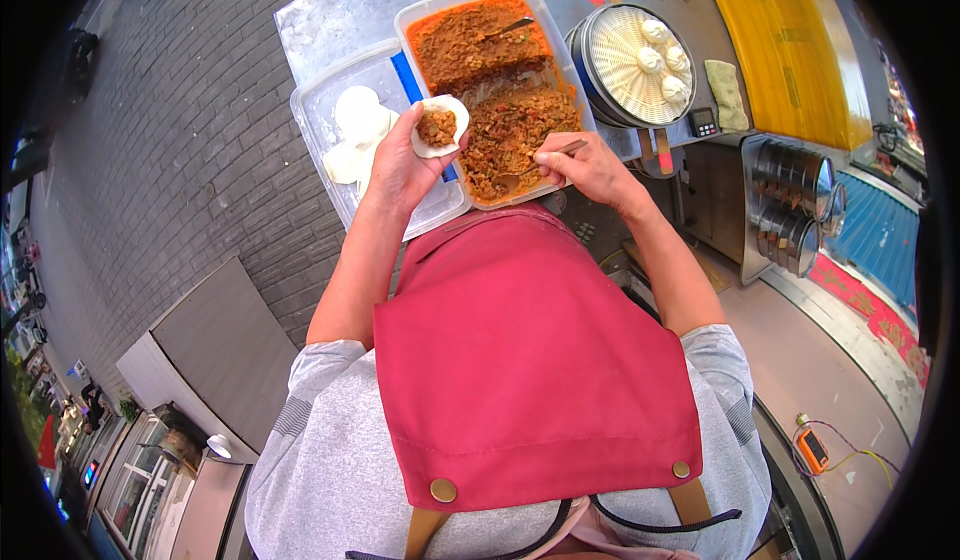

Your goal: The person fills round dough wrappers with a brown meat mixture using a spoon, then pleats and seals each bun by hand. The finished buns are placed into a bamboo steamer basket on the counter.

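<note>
My left hand point(401, 158) cups a round dough wrapper point(459, 113) with brown minced filling point(436, 128) in its middle. In my right hand point(581, 166) is a metal spoon point(564, 149), its bowl down in the filling at the near end of a plastic tub point(587, 102). That tub has a redder filling point(476, 38) in its far part, with a second spoon point(512, 28) standing in it. Under and beside my left hand, several flat dough wrappers point(358, 113) lie on a translucent plastic lid point(322, 121) with blue edge strips.
Right of the tub, a round steamer point(611, 53) holds several pleated buns point(654, 31). Beside it are a small digital timer point(703, 121) and a folded cloth point(725, 94). A yellow cover point(795, 49) and stacked metal steamer rings point(791, 170) stand farther right.
</note>
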{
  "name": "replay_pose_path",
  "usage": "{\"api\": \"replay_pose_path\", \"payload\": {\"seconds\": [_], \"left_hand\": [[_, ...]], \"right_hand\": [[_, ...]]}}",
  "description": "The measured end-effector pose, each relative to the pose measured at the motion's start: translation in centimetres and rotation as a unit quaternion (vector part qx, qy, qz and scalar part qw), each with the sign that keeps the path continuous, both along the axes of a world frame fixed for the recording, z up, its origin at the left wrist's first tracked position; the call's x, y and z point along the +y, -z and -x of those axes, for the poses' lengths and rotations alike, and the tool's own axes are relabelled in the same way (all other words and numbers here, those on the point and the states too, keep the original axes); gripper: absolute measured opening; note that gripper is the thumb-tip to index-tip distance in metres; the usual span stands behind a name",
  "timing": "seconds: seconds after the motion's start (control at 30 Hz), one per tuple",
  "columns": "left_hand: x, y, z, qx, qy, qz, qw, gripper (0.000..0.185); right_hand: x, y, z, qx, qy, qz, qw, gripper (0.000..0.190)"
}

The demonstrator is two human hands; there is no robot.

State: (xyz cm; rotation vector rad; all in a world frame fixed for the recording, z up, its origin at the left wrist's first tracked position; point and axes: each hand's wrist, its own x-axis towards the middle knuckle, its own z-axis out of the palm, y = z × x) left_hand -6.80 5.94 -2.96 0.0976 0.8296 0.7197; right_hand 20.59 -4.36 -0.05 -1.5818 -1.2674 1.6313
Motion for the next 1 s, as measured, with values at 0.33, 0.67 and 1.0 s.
{"api": "replay_pose_path", "payload": {"seconds": [0.33,0.67,1.0], "left_hand": [[-0.1,0.6,0.1,0.049,-0.003,0.003,0.999,0.04],[-0.9,0.7,-3.5,-0.028,-0.004,0.031,0.999,0.049],[-1.1,-0.6,-4.7,-0.017,-0.028,0.062,0.998,0.044]], "right_hand": [[-0.4,-0.4,-2.1,0.189,0.263,0.0,0.946,0.026],[0.6,-5.5,5.4,-0.229,-0.001,-0.455,0.861,0.018],[-2.0,-6.0,6.1,-0.23,-0.013,-0.487,0.843,0.018]]}}
